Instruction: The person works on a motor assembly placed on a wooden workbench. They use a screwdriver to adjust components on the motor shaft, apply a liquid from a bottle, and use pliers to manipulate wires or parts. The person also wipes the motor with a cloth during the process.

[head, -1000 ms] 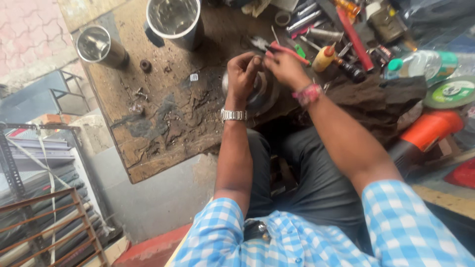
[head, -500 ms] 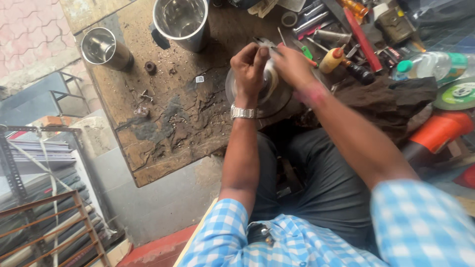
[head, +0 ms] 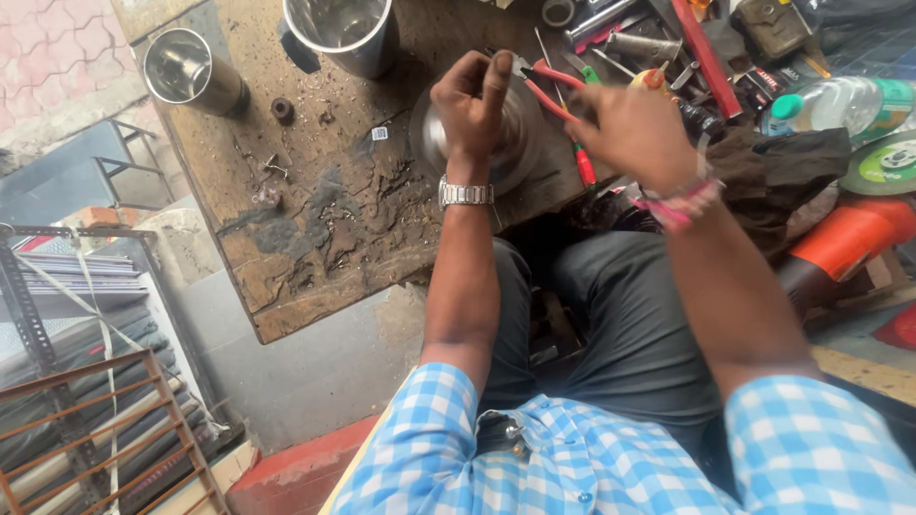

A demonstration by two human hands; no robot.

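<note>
A round steel part (head: 510, 143), shaped like an upturned bowl, rests on the worn wooden workbench (head: 315, 229). My left hand (head: 472, 100), with a metal watch on the wrist, grips the top of that steel part with curled fingers. My right hand (head: 634, 129), with a pink band on the wrist, is shut on red-handled pliers (head: 549, 86) whose jaws point at the steel part near my left fingertips.
Two steel jars stand at the back: a large one (head: 339, 33) and a smaller one (head: 191, 72). A black ring (head: 281, 108) lies between them. Tools (head: 649, 43), a plastic bottle (head: 840, 105), a green disc (head: 883, 162), an orange object (head: 849, 234) crowd the right. Metal racks (head: 86, 420) stand left.
The camera has come closer. Both hands stay at the steel part; my right hand has drawn slightly right, with the pliers' red handles showing more clearly.
</note>
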